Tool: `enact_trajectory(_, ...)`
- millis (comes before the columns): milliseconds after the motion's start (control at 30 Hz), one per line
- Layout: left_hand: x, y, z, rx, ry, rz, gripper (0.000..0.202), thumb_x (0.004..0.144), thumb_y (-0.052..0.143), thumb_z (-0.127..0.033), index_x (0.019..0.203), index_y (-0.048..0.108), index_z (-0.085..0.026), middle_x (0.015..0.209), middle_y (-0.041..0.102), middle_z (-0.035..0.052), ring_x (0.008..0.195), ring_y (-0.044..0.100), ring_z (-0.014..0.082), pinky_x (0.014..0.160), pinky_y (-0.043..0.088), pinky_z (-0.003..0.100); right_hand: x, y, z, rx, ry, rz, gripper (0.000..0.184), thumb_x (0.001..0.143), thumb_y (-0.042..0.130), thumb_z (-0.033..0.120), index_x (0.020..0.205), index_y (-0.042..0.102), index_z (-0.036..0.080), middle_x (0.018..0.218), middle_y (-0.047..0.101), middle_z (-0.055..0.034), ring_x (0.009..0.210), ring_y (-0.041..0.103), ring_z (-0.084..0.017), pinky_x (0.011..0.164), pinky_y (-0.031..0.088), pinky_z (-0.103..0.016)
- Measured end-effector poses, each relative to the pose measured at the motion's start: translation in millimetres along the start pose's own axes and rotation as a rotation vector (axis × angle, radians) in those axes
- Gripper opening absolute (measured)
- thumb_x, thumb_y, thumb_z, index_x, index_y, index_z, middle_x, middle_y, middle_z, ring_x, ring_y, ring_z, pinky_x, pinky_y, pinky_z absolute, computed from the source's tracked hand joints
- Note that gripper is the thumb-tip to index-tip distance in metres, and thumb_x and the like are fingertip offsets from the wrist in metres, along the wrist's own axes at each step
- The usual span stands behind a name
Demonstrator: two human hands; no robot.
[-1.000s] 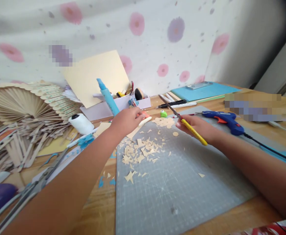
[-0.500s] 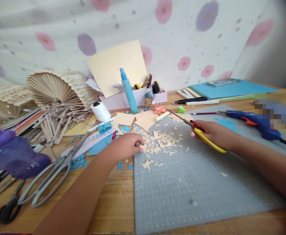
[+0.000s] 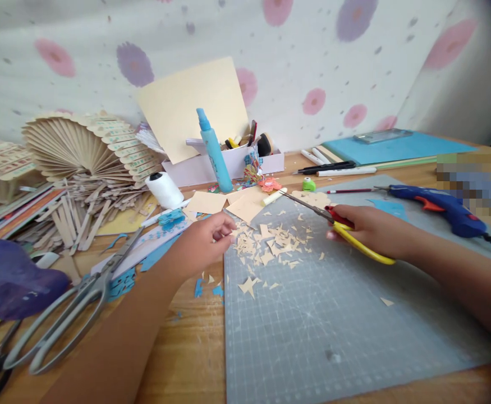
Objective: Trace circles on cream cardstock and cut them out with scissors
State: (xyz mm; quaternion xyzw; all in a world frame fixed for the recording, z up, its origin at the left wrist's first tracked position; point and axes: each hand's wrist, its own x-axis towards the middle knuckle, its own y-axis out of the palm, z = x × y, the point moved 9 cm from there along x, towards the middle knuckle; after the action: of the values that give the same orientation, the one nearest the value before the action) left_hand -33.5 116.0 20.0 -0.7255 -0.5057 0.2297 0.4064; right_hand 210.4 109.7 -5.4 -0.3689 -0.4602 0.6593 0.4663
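Right hand (image 3: 365,229) wrapped around the handles of a pair of red-and-yellow scissors (image 3: 354,240), a person worked bare-handed over a gray gridded cutting mat (image 3: 312,336) on a wooden table (image 3: 186,348). The scissors' blades pointed forward and to the left, their tips near a cream-colored stick (image 3: 274,196). At the mat's left edge, the left hand (image 3: 198,241) was loosely curled just beside a scatter of cream paper scraps (image 3: 274,244); whether a scrap sat between its fingertips could not be told. A star-like offcut (image 3: 248,286) lay a little nearer the person, apart from the main scatter. Beyond the scraps were cut cream sheets (image 3: 245,206), pale rounded pieces (image 3: 315,198) and a small green object (image 3: 308,184). A blue glue gun (image 3: 447,207) with an orange trigger rested to the right of the right hand. On the left, large gray-handled shears (image 3: 72,314) lay near a purple object (image 3: 22,286), with a fan of wooden sticks (image 3: 72,146) farther back. A white spool (image 3: 165,191) and a blue bottle (image 3: 215,160) stood in front of a white box (image 3: 186,173), near a large cream sheet (image 3: 194,106) propped before a flower-patterned backdrop (image 3: 287,62).
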Motion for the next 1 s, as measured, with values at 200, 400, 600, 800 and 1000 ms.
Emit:
enact_trajectory(200, 2.1, 8.8, -14.8, 0.041, 0.131, 0.044, 0.021, 0.079, 0.039, -0.022, 0.084, 0.060, -0.023, 0.090, 0.062, -0.0002, 0.083, 0.056, 0.0150, 0.073, 0.043, 0.028, 0.5, -4.3, -1.3, -0.028, 0.013, -0.028, 0.035, 0.075, 0.040, 0.055, 0.068, 0.037, 0.022, 0.064, 0.050, -0.0003, 0.056, 0.046, -0.017, 0.051, 0.033, -0.026)
enact_trajectory(400, 35.7, 2.5, 6.3, 0.390, -0.057, -0.147, 0.034, 0.080, 0.038, -0.037, 0.106, 0.053, -0.022, 0.110, 0.056, 0.0045, 0.096, 0.053, 0.0198, 0.081, 0.042, 0.032, 3.8, -6.3, -8.5, -0.026, 0.033, -0.046, 0.034, 0.075, 0.043, 0.054, 0.069, 0.041, 0.021, 0.064, 0.053, -0.0006, 0.056, 0.048, -0.017, 0.050, 0.032, -0.025)
enact_trajectory(600, 79.1, -3.4, 35.4, 0.561, -0.295, -0.149, 0.048, 0.067, 0.047, -0.058, 0.085, 0.062, -0.017, 0.102, 0.056, 0.0178, 0.099, 0.047, 0.0415, 0.077, 0.033, 0.056, 2.4, -12.0, -10.5, 0.009, 0.033, -0.062, 0.031, 0.078, 0.038, 0.049, 0.071, 0.043, 0.020, 0.069, 0.056, -0.0022, 0.061, 0.052, -0.016, 0.051, 0.033, -0.023)
enact_trajectory(800, 83.8, -16.8, 50.7, 0.496, -0.328, -0.142, 0.037, 0.068, 0.048, -0.052, 0.087, 0.055, -0.022, 0.099, 0.060, 0.0079, 0.090, 0.054, 0.0275, 0.071, 0.039, 0.037, 1.4, -15.1, -11.2, -0.007, 0.049, -0.070, 0.035, 0.078, 0.037, 0.053, 0.073, 0.045, 0.020, 0.071, 0.058, -0.0037, 0.061, 0.053, -0.018, 0.050, 0.033, -0.024)
enact_trajectory(1000, 78.8, -14.1, 43.4, 0.490, -0.312, -0.142, 0.050, 0.070, 0.042, -0.058, 0.105, 0.051, -0.023, 0.113, 0.054, 0.0131, 0.102, 0.048, 0.0354, 0.076, 0.035, 0.046, 1.7, -8.2, -7.8, -0.017, 0.029, -0.052, 0.036, 0.076, 0.041, 0.055, 0.076, 0.049, 0.020, 0.075, 0.061, -0.0057, 0.062, 0.054, -0.019, 0.050, 0.033, -0.025)
